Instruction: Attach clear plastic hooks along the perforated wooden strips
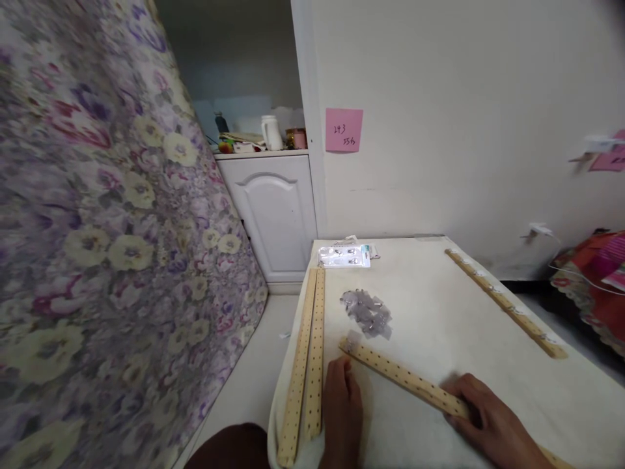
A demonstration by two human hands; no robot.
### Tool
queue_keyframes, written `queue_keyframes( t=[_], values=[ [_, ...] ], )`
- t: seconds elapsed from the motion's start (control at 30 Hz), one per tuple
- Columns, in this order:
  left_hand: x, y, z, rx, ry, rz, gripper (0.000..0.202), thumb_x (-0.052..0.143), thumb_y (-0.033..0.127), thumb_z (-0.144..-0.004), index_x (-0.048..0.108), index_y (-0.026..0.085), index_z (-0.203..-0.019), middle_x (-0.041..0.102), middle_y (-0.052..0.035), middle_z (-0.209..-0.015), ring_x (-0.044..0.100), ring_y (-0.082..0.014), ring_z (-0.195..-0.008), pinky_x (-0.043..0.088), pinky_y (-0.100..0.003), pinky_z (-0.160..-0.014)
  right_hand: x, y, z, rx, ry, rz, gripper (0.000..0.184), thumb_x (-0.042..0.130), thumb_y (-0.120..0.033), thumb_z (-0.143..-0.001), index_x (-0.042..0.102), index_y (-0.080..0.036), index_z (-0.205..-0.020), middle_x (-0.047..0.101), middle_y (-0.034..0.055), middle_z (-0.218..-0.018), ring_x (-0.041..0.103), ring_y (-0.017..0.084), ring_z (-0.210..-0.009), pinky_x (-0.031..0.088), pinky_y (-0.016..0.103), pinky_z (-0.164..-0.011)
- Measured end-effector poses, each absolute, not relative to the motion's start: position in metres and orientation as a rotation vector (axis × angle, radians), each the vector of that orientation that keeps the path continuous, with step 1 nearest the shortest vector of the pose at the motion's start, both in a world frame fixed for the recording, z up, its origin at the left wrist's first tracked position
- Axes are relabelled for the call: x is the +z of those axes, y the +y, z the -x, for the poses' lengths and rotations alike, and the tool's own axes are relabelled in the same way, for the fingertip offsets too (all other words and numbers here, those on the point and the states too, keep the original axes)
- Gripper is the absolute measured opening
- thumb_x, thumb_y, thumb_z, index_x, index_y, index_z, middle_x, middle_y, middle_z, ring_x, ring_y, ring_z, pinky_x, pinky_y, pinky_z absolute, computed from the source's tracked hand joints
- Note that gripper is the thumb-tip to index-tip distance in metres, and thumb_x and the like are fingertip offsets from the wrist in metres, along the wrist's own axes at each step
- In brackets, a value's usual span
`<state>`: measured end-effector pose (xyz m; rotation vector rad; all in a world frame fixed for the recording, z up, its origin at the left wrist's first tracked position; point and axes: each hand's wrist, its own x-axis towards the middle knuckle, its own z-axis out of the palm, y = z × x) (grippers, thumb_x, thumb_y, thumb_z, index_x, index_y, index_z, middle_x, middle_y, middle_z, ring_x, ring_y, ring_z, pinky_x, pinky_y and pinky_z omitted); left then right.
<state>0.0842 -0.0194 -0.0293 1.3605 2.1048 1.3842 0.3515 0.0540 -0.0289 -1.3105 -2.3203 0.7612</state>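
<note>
Head view: our right hand (488, 417) is clamped, thumb against fingers, on the near end of a long pale wooden strip with dark round holes (398, 372), which slants across the table in front of us. Our left hand (344, 387) is by its far end, fingers curled; we cannot tell whether they pinch it. A small clear, shiny piece (355, 335) sits at that end.

To work well here, we should hold the strip firm and level from the near end, since its length would probably let the far end swing, and leave the holes uncovered. The loose pile of small translucent grey pieces (368, 314), just beyond, seems easy to scatter with a careless knuckle.

A whitish cloth (415, 293) covers the table. Two pale perforated strips (316, 352) lie along its left side, and a strip dotted with small shiny bits (502, 299) along its right. Behind, we see a pink handwritten note (344, 129) on the wall, a white panelled cabinet door (271, 215) and a purple floral curtain (122, 228).
</note>
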Motion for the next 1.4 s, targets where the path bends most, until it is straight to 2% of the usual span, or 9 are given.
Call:
queue_keyframes(
  t=[0.17, 0.4, 0.77, 0.9, 1.03, 1.17, 1.4],
  values=[
    [-0.030, -0.020, -0.084, 1.375, 2.102, -1.397, 0.024, 0.040, 0.017, -0.084, 0.054, 0.018, -0.104, 0.060, -0.0067, -0.096, 0.058, -0.0198, -0.091, 0.047, -0.035, -0.083, -0.039, 0.043, -0.335, 0.730, -2.249, 1.416, 0.014, 0.059, -0.030, -0.073, 0.063, -0.026, -0.085, 0.062, 0.0022, -0.086, 0.060, 0.021, -0.084, 0.049, 0.031, -0.076],
    [-0.028, -0.019, -0.085, 1.297, 2.111, -1.447, 0.024, 0.039, 0.019, -0.086, 0.054, 0.017, -0.104, 0.060, -0.0076, -0.097, 0.059, -0.0200, -0.093, 0.047, -0.035, -0.084, -0.037, 0.028, -0.300, 0.708, -2.170, 1.465, 0.017, 0.060, -0.036, -0.071, 0.063, -0.028, -0.085, 0.065, 0.0016, -0.088, 0.062, 0.021, -0.083, 0.052, 0.029, -0.072],
    [-0.031, -0.016, -0.087, 1.186, 2.174, -1.515, 0.022, 0.039, 0.017, -0.085, 0.055, 0.018, -0.100, 0.061, -0.0074, -0.094, 0.058, -0.0215, -0.091, 0.046, -0.037, -0.083, -0.039, 0.018, -0.296, 0.691, -2.198, 1.431, 0.028, 0.065, -0.042, -0.069, 0.063, -0.028, -0.094, 0.064, 0.0028, -0.096, 0.063, 0.022, -0.087, 0.053, 0.030, -0.073],
    [-0.030, -0.017, -0.087, 1.165, 2.181, -1.551, 0.022, 0.040, 0.016, -0.085, 0.055, 0.019, -0.101, 0.061, -0.0069, -0.094, 0.057, -0.0215, -0.090, 0.046, -0.038, -0.082, -0.026, 0.037, -0.293, 0.861, -2.206, 1.379, 0.021, 0.057, -0.044, -0.078, 0.059, -0.025, -0.087, 0.062, -0.0006, -0.074, 0.060, 0.017, -0.066, 0.048, 0.028, -0.060],
    [-0.030, -0.016, -0.087, 1.139, 2.172, -1.579, 0.023, 0.039, 0.015, -0.085, 0.055, 0.018, -0.101, 0.061, -0.0077, -0.095, 0.057, -0.0224, -0.091, 0.046, -0.039, -0.082, -0.022, 0.086, -0.276, 0.903, -2.140, 1.199, 0.018, 0.051, -0.038, -0.083, 0.059, -0.022, -0.079, 0.059, -0.0008, -0.069, 0.056, 0.017, -0.065, 0.045, 0.027, -0.060],
    [-0.031, -0.015, -0.085, 1.151, 2.169, -1.590, 0.023, 0.040, 0.016, -0.085, 0.056, 0.019, -0.100, 0.061, -0.0077, -0.094, 0.058, -0.0224, -0.090, 0.046, -0.038, -0.081, -0.031, 0.131, -0.251, 0.790, -2.008, 1.302, 0.022, 0.053, -0.036, -0.079, 0.060, -0.021, -0.094, 0.062, -0.0002, -0.075, 0.058, 0.018, -0.067, 0.045, 0.030, -0.063],
    [-0.030, -0.013, -0.085, 1.136, 2.193, -1.579, 0.022, 0.039, 0.019, -0.087, 0.057, 0.019, -0.099, 0.062, -0.0074, -0.092, 0.059, -0.0222, -0.090, 0.047, -0.037, -0.081, -0.034, 0.146, -0.230, 0.672, -1.985, 1.540, 0.021, 0.064, -0.039, -0.068, 0.061, -0.024, -0.082, 0.061, -0.0021, -0.078, 0.056, 0.016, -0.066, 0.038, 0.027, -0.058]
  ],
)
